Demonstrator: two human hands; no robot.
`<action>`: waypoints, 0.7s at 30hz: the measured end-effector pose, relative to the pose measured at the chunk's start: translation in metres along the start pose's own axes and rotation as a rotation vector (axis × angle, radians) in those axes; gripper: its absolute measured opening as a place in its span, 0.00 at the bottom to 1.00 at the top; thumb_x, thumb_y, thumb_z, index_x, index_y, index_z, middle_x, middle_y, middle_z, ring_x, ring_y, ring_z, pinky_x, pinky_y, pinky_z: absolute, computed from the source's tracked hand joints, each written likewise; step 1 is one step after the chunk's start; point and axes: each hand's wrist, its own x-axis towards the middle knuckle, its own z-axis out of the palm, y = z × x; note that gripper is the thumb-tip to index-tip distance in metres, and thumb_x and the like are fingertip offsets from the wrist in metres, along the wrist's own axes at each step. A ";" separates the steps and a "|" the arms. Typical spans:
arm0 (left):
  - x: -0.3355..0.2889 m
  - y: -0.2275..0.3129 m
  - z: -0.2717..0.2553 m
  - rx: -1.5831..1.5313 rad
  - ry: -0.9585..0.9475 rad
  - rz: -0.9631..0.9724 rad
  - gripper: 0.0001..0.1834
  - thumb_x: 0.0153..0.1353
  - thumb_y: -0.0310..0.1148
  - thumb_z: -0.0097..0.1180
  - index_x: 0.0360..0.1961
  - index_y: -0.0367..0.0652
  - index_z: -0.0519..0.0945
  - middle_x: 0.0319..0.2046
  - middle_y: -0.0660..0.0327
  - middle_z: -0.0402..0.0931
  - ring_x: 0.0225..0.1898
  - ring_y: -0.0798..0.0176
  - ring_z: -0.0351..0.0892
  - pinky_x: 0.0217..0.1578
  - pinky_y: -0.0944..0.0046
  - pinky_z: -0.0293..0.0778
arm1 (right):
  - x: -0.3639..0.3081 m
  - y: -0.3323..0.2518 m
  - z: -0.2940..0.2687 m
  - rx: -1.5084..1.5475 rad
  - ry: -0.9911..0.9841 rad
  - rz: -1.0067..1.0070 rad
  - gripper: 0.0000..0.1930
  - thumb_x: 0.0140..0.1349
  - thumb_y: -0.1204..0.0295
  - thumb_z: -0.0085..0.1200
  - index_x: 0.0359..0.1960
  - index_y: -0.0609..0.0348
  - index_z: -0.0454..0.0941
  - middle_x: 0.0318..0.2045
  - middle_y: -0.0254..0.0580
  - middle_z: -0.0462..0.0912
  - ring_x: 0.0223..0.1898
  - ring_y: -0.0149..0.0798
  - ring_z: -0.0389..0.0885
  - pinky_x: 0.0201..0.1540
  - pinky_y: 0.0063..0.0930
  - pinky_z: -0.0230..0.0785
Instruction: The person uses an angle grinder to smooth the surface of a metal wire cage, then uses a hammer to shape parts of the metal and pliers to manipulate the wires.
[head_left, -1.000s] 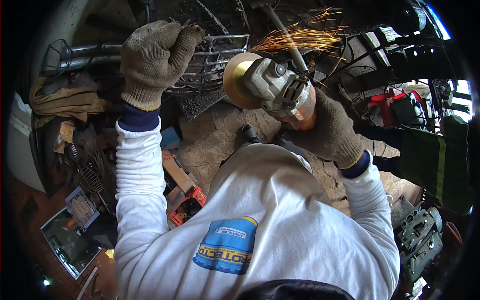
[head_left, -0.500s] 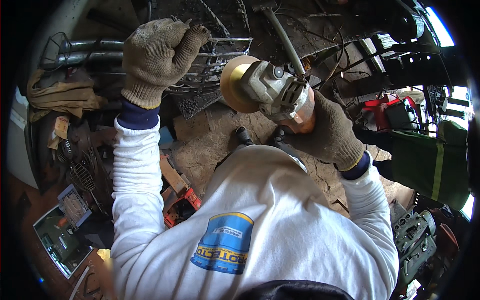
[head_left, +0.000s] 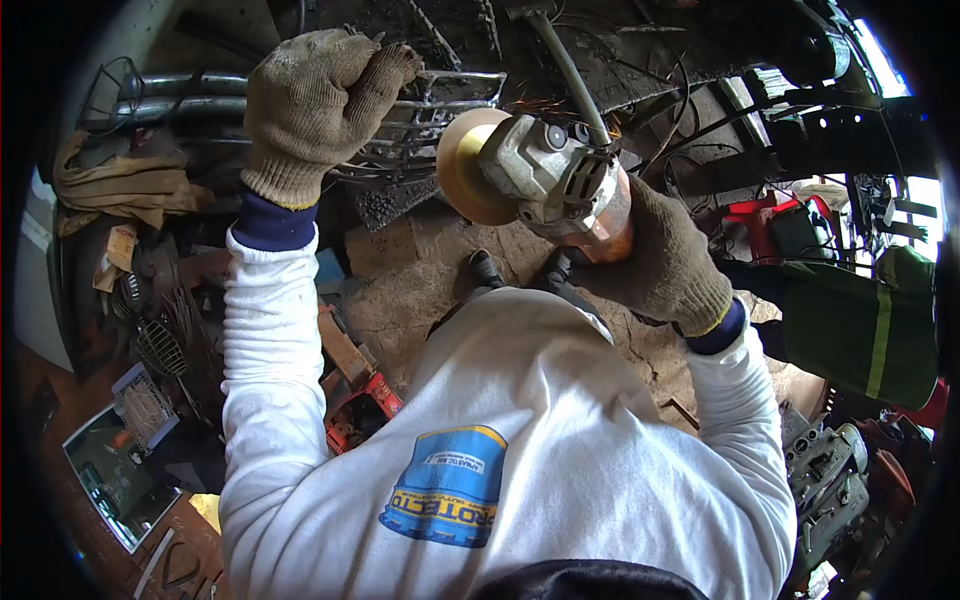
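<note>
My right hand (head_left: 660, 255), in a brown knit glove, is wrapped round the body of an angle grinder (head_left: 540, 165). Its round, yellowish disc (head_left: 468, 168) points left and sits against or just beside the near right part of a metal rod frame (head_left: 470, 76); exact contact is hard to tell. Small orange sparks (head_left: 540, 103) show beyond the grinder. At the frame's left end my gloved left hand (head_left: 315, 105) is closed in a fist round it, hiding the gripped part. The frame lies at the near edge of a dark, cluttered workbench (head_left: 650, 75).
Behind the grinder a hammer-like tool with a long grey handle (head_left: 570, 75) lies on the bench. Shiny pipes (head_left: 180, 100) and a tan cloth (head_left: 130, 185) are at left. A red crate (head_left: 365, 410) stands on the floor, and green fabric (head_left: 850, 325) hangs at right.
Orange sparks now show beyond the grinder. The grinder and its disc have shifted very slightly left, while my left hand keeps its hold on the frame.
</note>
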 end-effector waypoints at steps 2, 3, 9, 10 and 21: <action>-0.002 -0.001 -0.002 0.011 -0.021 -0.010 0.12 0.63 0.37 0.64 0.25 0.42 0.84 0.22 0.56 0.80 0.25 0.51 0.81 0.28 0.58 0.75 | 0.000 -0.001 0.000 -0.084 -0.003 0.024 0.40 0.43 0.65 0.77 0.59 0.61 0.73 0.48 0.50 0.85 0.48 0.44 0.86 0.51 0.37 0.78; -0.003 -0.002 -0.002 0.018 -0.045 -0.020 0.12 0.63 0.37 0.64 0.25 0.42 0.84 0.22 0.56 0.80 0.26 0.51 0.81 0.28 0.58 0.75 | 0.000 -0.001 0.000 -0.084 -0.004 0.025 0.40 0.43 0.65 0.77 0.59 0.61 0.73 0.48 0.50 0.85 0.48 0.44 0.86 0.51 0.37 0.78; -0.003 0.000 -0.003 0.046 -0.022 -0.015 0.12 0.63 0.37 0.64 0.26 0.42 0.84 0.23 0.57 0.80 0.25 0.51 0.80 0.28 0.57 0.75 | 0.005 -0.003 0.001 -0.034 -0.009 0.002 0.39 0.43 0.65 0.77 0.60 0.61 0.73 0.48 0.49 0.85 0.48 0.44 0.86 0.52 0.37 0.77; -0.003 0.000 -0.002 0.047 -0.023 -0.016 0.12 0.63 0.37 0.64 0.26 0.42 0.84 0.23 0.57 0.80 0.25 0.51 0.80 0.28 0.57 0.75 | 0.005 -0.003 0.002 -0.033 -0.006 0.010 0.40 0.43 0.65 0.77 0.60 0.61 0.73 0.48 0.49 0.85 0.49 0.44 0.86 0.52 0.38 0.77; 0.001 -0.003 0.000 0.004 -0.061 -0.041 0.13 0.64 0.38 0.62 0.25 0.43 0.85 0.21 0.57 0.79 0.25 0.52 0.80 0.27 0.57 0.74 | -0.001 -0.005 0.000 -0.138 0.007 -0.006 0.41 0.41 0.64 0.78 0.60 0.60 0.73 0.48 0.51 0.85 0.50 0.50 0.85 0.52 0.40 0.78</action>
